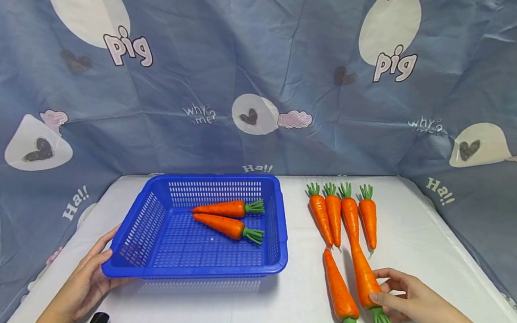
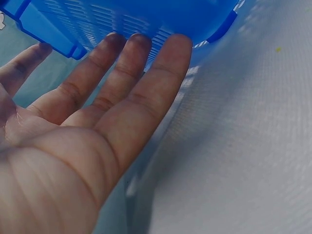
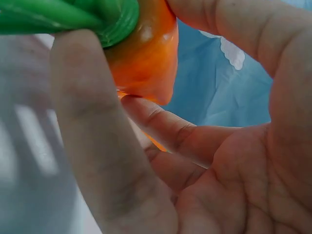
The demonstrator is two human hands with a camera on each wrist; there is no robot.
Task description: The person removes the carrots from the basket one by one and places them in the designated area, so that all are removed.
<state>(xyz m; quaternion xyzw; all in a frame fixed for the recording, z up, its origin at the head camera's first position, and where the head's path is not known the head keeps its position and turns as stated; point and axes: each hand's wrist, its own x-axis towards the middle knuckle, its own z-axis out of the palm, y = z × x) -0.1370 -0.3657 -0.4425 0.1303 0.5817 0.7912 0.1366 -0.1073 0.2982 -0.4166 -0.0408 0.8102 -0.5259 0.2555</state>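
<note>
Right of the blue plastic basket [image 1: 202, 271], touched by the left hand [image 1: 86, 280] with fingers straight, a carrot [image 1: 365, 276] is pinched by the right hand [image 1: 405, 297]; "pig", "why me?" and "Ha!!" are printed on the backdrop [image 1: 178, 72].

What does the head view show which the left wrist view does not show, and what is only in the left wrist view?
Only the head view shows the right hand holding a carrot, and the other seven carrots. Only the left wrist view shows a yellow speck on the white table. Both show the table, the backdrop, and the left hand touching the basket.
</note>
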